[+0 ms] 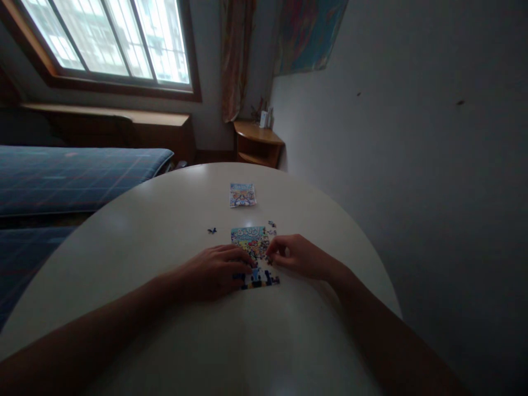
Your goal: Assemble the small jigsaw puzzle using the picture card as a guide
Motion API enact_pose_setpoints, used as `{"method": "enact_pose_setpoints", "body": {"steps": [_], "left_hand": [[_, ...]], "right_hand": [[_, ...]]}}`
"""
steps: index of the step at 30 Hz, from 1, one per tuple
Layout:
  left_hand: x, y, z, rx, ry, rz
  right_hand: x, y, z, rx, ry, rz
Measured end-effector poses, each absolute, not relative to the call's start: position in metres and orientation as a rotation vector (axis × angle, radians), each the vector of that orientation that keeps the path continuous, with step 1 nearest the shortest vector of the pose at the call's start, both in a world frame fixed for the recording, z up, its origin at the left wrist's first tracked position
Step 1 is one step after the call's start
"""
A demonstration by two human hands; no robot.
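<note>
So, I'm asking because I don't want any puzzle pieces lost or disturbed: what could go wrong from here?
The left hand lies partly over the puzzle, so it might shift its pieces. The right hand, at the puzzle's right edge, could knock the nearby loose pieces. The separate dark piece to the left might get overlooked.

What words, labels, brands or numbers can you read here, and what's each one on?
"BLUEY", slightly blurred, so a likely reading: across the top of the jigsaw puzzle.
Smaller line under that title: too small to read.
Lettering along the top of the small picture sheet: too blurred to read.
I can make out no numbers or other labels.
</note>
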State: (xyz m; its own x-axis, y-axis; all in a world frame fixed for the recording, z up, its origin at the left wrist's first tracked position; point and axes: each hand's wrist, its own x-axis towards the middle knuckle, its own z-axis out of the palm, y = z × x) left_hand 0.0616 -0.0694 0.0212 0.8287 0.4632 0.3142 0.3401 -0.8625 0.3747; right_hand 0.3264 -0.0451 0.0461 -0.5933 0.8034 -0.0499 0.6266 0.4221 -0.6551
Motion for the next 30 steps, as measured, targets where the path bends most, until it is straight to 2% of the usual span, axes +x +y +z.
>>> {"method": "enact_pose_setpoints", "body": {"steps": [8,20,30], "left_hand": [[0.0617,-0.0695,0.019,2.703,0.618,0.601],[0.0608,-0.0694,0.0196,2.72,0.624,0.54],[0.0607,-0.0674,0.0169,2.744,0.602,0.558]], "right_hand": [[0.3259,-0.0448,0.0517,-1.122,-2.484,0.926],[0.332,-0.045,0.053,-1.191,-2.421,0.978],[0.3262,-0.0453,0.0473,-1.226,-2.497,0.79]]}}
